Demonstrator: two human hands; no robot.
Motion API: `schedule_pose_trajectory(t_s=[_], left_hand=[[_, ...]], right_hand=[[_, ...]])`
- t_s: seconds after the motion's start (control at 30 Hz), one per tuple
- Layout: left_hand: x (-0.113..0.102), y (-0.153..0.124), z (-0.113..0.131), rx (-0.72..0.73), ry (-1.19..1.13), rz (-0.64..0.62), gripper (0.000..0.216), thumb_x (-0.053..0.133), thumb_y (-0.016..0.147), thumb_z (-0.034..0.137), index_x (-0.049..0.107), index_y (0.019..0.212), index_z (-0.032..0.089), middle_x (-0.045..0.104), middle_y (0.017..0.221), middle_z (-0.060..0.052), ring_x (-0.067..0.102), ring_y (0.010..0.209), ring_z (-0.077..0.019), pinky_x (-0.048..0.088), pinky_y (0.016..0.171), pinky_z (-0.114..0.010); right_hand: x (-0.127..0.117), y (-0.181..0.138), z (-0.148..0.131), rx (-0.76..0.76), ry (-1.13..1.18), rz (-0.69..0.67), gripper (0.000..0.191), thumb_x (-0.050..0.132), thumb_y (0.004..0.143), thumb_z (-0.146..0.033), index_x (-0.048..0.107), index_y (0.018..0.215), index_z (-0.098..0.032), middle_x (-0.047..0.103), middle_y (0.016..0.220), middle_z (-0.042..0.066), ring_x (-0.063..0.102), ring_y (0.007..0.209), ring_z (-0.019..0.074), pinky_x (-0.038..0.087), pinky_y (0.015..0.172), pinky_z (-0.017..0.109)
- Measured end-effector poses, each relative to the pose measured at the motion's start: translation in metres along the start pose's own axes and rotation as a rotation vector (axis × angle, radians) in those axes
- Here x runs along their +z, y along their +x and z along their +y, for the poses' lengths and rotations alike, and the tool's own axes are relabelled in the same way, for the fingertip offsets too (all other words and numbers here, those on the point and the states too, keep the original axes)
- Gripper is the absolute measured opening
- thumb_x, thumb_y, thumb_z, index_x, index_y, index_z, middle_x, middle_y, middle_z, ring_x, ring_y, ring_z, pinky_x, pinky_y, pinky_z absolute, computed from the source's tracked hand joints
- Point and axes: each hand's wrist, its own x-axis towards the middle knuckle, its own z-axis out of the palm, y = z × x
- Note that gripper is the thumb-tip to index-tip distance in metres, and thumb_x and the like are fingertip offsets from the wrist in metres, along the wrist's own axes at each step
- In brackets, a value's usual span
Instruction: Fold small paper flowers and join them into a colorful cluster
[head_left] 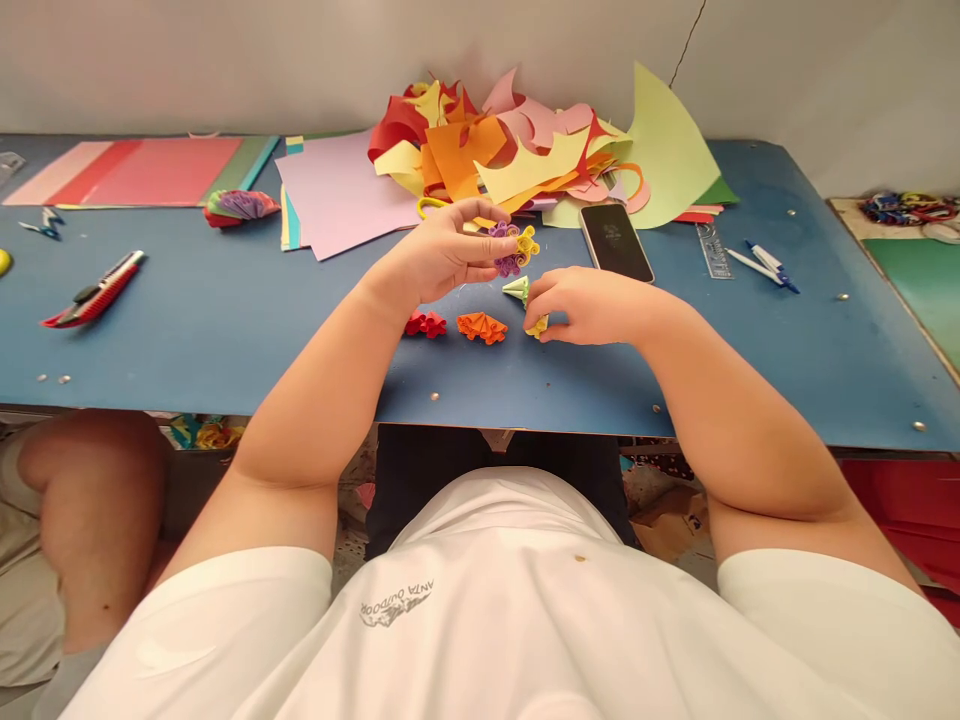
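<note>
Between the fingers of my left hand [454,255] is a purple curled paper flower [507,262] with a yellow curled part [527,243] at its side. My right hand [581,305] is lower on the table, its bent fingertips around a small yellow folded paper piece [537,327]. A pale green paper cone [516,289] lies against those fingers, partly covered by them. To the left sit an orange folded paper flower [482,327] and a red one [426,324], the red one partly hidden by my left forearm.
Paper scraps [465,150] pile up at the back, beside lilac sheets [345,190]. A phone [616,243], a ruler [714,251] and pens [765,266] lie right. A red utility knife [96,290] and a multicoloured paper flower [240,207] lie left. A person's leg [101,500] shows at lower left.
</note>
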Motion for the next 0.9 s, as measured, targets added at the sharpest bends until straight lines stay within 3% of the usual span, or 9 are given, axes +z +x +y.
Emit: schedule_pose_trajectory(t_s=[0.2,0.37,0.47,0.57,0.67,0.77,0.9], left_hand=[[0.005,0.001,0.001,-0.013,-0.041,0.037,0.028,0.099,0.116,0.036,0.077,0.105,0.021,0.086,0.104,-0.002,0.086,0.087,-0.0124,0.057,0.078,-0.028],[0.008,0.004,-0.003,-0.02,-0.028,0.078,0.019,0.088,0.125,0.036,0.08,0.116,0.021,0.085,0.104,-0.002,0.086,0.079,-0.0138,0.055,0.076,-0.029],[0.009,0.004,-0.003,-0.015,-0.087,0.104,0.021,0.086,0.125,0.03,0.082,0.108,0.019,0.086,0.101,-0.001,0.086,0.08,-0.0102,0.062,0.08,-0.026],[0.008,0.003,-0.001,0.006,-0.163,0.062,0.017,0.091,0.121,0.023,0.084,0.105,0.019,0.088,0.1,0.0,0.087,0.09,-0.0084,0.069,0.094,-0.024],[0.007,0.001,-0.001,0.041,-0.168,0.005,0.021,0.107,0.106,0.025,0.086,0.111,0.02,0.094,0.107,-0.002,0.091,0.105,-0.0124,0.072,0.108,-0.027],[0.006,0.0,-0.002,0.03,-0.138,0.003,0.035,0.115,0.098,0.033,0.087,0.116,0.022,0.096,0.11,-0.003,0.093,0.105,-0.015,0.073,0.104,-0.027],[0.011,-0.001,-0.001,-0.011,-0.127,0.015,0.038,0.114,0.1,0.036,0.082,0.115,0.023,0.095,0.106,0.0,0.09,0.09,-0.0129,0.072,0.094,-0.028]], right_hand=[[0.007,0.005,-0.007,-0.03,0.09,0.116,0.007,0.091,0.111,-0.022,0.095,0.116,-0.021,0.09,0.114,0.011,0.078,0.093,0.0249,0.055,0.087,0.037],[0.02,0.01,-0.002,-0.11,0.178,0.245,0.012,0.091,0.109,-0.024,0.092,0.12,-0.023,0.091,0.118,0.01,0.082,0.1,0.0271,0.064,0.094,0.041],[0.021,0.009,0.001,-0.13,0.308,0.394,0.017,0.089,0.109,-0.035,0.09,0.125,-0.029,0.093,0.123,0.007,0.085,0.108,0.028,0.072,0.091,0.043],[0.018,0.007,0.004,-0.075,0.382,0.599,0.032,0.09,0.113,-0.06,0.09,0.131,-0.033,0.092,0.133,0.007,0.087,0.118,0.0306,0.079,0.087,0.046],[0.019,0.007,0.011,-0.019,0.458,0.785,0.053,0.095,0.109,-0.081,0.089,0.136,-0.035,0.09,0.141,0.01,0.088,0.126,0.0343,0.084,0.095,0.054],[0.024,0.011,0.017,0.001,0.525,0.836,0.06,0.098,0.104,-0.087,0.089,0.135,-0.036,0.09,0.14,0.01,0.089,0.128,0.0358,0.087,0.103,0.059],[0.03,0.016,0.021,-0.02,0.559,0.836,0.061,0.104,0.1,-0.085,0.091,0.131,-0.035,0.091,0.135,0.008,0.09,0.125,0.0351,0.087,0.106,0.059]])
